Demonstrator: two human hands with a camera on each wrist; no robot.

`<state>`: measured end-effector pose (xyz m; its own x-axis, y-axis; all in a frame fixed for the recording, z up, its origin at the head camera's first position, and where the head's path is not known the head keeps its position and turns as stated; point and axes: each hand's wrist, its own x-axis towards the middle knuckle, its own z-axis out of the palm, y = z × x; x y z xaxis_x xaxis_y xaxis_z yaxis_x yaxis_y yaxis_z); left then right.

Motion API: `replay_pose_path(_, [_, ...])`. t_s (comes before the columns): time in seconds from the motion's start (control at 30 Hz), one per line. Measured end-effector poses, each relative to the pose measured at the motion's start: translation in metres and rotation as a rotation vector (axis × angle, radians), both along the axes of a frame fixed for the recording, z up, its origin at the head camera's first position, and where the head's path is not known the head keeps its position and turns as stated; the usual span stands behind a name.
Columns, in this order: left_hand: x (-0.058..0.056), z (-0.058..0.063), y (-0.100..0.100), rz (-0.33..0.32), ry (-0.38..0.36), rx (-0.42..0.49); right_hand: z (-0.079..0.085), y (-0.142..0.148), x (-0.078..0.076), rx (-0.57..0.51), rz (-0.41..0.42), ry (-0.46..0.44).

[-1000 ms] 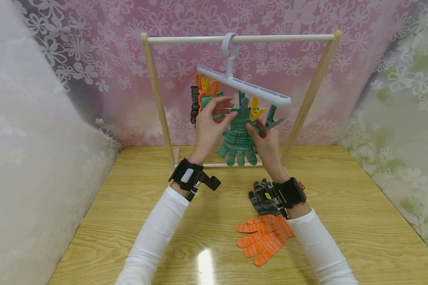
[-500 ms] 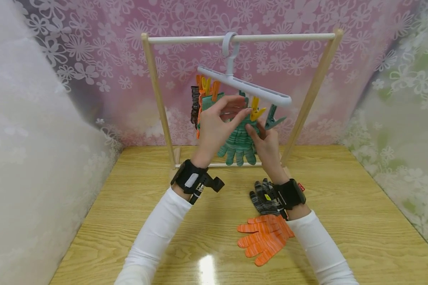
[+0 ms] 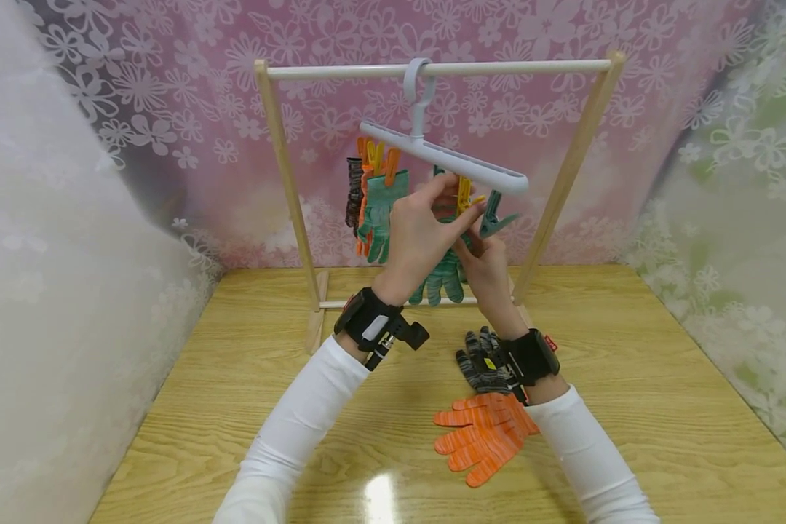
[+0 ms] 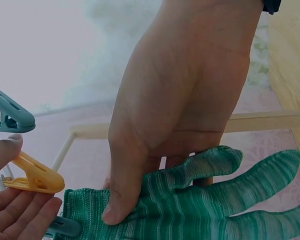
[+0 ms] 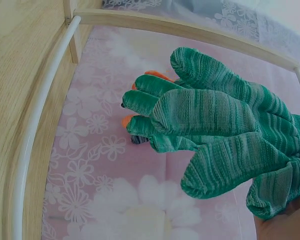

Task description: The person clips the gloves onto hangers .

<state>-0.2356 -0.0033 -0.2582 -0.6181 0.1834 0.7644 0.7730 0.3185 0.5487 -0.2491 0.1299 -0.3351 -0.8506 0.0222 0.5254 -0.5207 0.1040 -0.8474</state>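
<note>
My left hand (image 3: 422, 229) reaches to the hanger's right half and pinches a yellow clothespin (image 4: 42, 175), thumb on one side and fingers on the other. My right hand (image 3: 487, 273) grips a striped green glove (image 4: 180, 212) near its cuff, thumb in front. The glove's fingers dangle downward. A dull-green clothespin (image 4: 66, 226) sits at the cuff, mostly hidden in the head view. Another green clothespin (image 3: 493, 218) hangs at the hanger's right end, just above my right hand. The pale hanger (image 3: 458, 159) hangs at an angle on the rack's rail.
Another green glove (image 3: 383, 207) hangs left, with orange and dark gloves behind it under orange and yellow clothespins. An orange glove (image 3: 485, 440) and a grey-black glove (image 3: 478, 367) lie on the wooden table (image 3: 268, 437). A wooden rack post (image 3: 570, 175) stands at right.
My left hand has moved right, from beside the green glove's cuff to the yellow clothespin, which it now pinches. My right hand keeps its hold on the glove.
</note>
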Motion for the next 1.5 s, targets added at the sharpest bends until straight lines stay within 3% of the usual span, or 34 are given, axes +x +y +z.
replay_pose_path(0.23, [0.0, 0.0, 0.0, -0.015, 0.008, 0.008, -0.009, 0.015, 0.001, 0.058, -0.031, 0.008])
replay_pose_path(0.5, [-0.002, -0.003, -0.002, 0.013, 0.04, -0.001, -0.026, 0.041, 0.002, 0.078, -0.03, -0.109])
replay_pose_path(1.0, [-0.004, -0.006, -0.002, 0.004, 0.012, -0.019, -0.047, 0.081, 0.032, 0.242, 0.004, -0.071])
replay_pose_path(1.27, [-0.003, -0.009, -0.004, -0.01, 0.0, 0.0, -0.055, 0.098, 0.061, 0.534, -0.08, -0.064])
replay_pose_path(1.5, [-0.002, -0.009, -0.005, -0.003, 0.001, -0.004, -0.072, 0.102, 0.092, 0.857, -0.068, -0.175])
